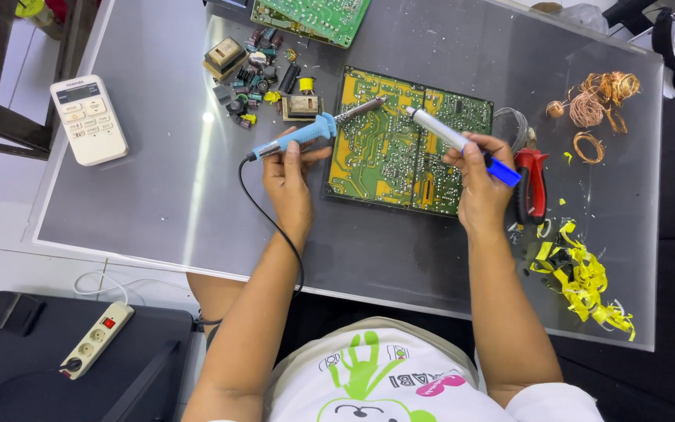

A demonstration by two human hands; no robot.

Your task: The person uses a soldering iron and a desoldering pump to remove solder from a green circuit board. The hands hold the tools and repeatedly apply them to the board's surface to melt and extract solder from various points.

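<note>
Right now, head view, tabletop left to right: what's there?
White remote control → pile of loose components → left hand with blue soldering iron → circuit board → right hand with desoldering pump → red pliers → copper wire coils

The soldering iron [306, 134] has a smooth blue plastic handle and a dull metal tip. The desoldering pump [462, 144] is shiny metal with a blue plastic end. The circuit board [400, 141] looks glossy. The table [158, 187] top is shiny glass.

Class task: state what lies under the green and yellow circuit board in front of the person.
The circuit board lies flat on the grey glass-topped table. Whatever sits directly beneath the board is covered and cannot be seen.
</note>
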